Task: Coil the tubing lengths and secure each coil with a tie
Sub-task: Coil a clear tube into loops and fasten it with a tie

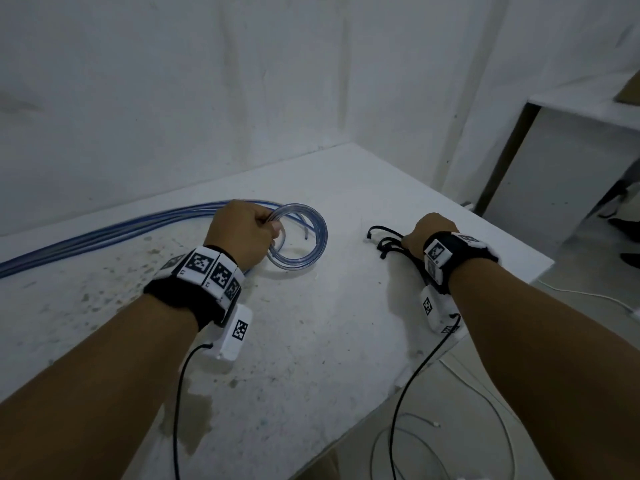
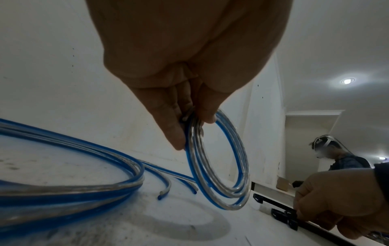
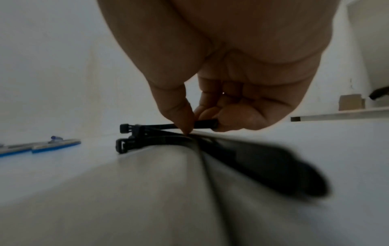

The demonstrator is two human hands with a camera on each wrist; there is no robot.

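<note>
A small coil of clear, blue-striped tubing (image 1: 301,237) (image 2: 219,166) stands tilted on the white table (image 1: 311,341), its lower edge on the surface. My left hand (image 1: 242,233) (image 2: 189,121) grips the coil's top between thumb and fingers. To the right lies a bunch of black cable ties (image 1: 384,242) (image 3: 151,139). My right hand (image 1: 419,237) (image 3: 202,121) is down on that bunch and pinches one black tie (image 3: 189,125) between thumb and fingers, lifted slightly off the rest.
Several uncoiled blue-striped tubing lengths (image 1: 104,233) (image 2: 73,183) run off to the left along the wall, with loose ends (image 2: 164,194) near the coil. The table's right edge (image 1: 485,327) is close to my right wrist. Cables (image 1: 415,445) lie on the floor below. Another person (image 2: 341,158) stands behind.
</note>
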